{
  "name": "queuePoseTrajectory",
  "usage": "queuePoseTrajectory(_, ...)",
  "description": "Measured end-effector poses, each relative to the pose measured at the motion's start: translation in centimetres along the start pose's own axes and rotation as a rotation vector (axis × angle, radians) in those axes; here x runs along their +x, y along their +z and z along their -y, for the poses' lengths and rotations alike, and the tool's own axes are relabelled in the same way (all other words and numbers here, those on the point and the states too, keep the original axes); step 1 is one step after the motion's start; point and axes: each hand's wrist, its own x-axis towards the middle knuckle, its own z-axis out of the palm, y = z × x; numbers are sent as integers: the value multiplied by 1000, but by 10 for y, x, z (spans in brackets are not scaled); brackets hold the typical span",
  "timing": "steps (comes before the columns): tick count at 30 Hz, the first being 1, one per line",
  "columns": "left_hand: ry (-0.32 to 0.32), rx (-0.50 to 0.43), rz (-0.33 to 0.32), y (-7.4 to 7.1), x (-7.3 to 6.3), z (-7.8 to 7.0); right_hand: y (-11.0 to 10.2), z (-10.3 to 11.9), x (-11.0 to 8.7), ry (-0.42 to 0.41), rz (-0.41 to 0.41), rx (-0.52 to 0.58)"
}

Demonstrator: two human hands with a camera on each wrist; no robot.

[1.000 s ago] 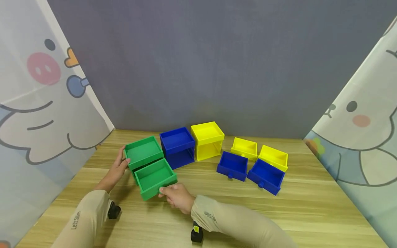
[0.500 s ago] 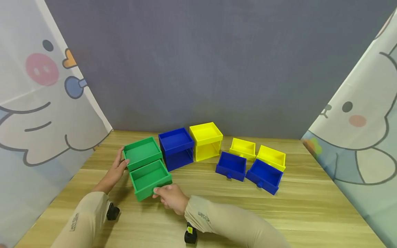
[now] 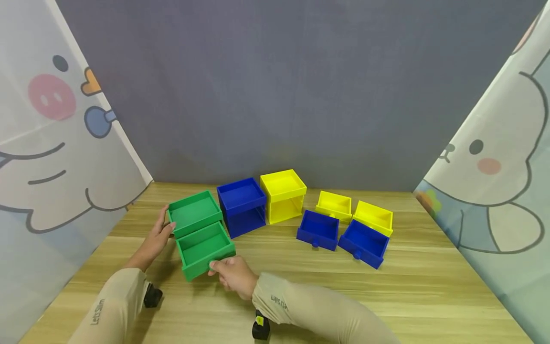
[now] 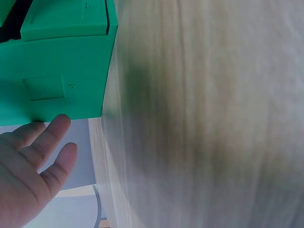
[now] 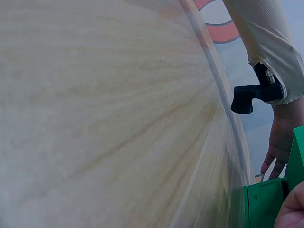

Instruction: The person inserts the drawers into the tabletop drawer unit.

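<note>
A green cabinet with a tray-like top stands at the left of the table. My left hand is at its left side, thumb near the top's front corner. In the left wrist view, fairly straight fingers touch the cabinet's side wall. My right hand pinches the front knob of a green drawer. The drawer is level with the upper opening, its back edge against the cabinet front and most of its length outside. The opening behind it is hidden in the head view.
Right of the green cabinet stand a blue cabinet and a yellow cabinet, both with open fronts. Two blue drawers and two yellow drawers lie on the wooden table at right. A grey backdrop rises behind.
The right hand has moved the green drawer left and back, from askew to lined up against the cabinet front. The left hand stays on the cabinet. The whole head view has shifted slightly.
</note>
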Motion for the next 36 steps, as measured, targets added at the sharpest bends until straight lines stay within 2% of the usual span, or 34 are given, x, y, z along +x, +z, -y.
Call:
queuePoseTrajectory(5, 8, 17, -1, 0, 1, 0, -3, -1, 2, -15, -9, -47)
queuePoseTrajectory(12, 29, 42, -14, -1, 1, 0, -3, -4, 8, -17, -12, -44)
queuePoseTrajectory(16, 38, 33, 1, -1, 2, 0, -3, -5, 10, -11, -21, -36)
queuePoseTrajectory(24, -79, 73, 17, -2, 0, 0, -3, -9, 10, -20, -30, -51)
queuePoseTrajectory(36, -83, 80, 2, -4, 2, 1, -3, -14, 10, -23, -44, -41)
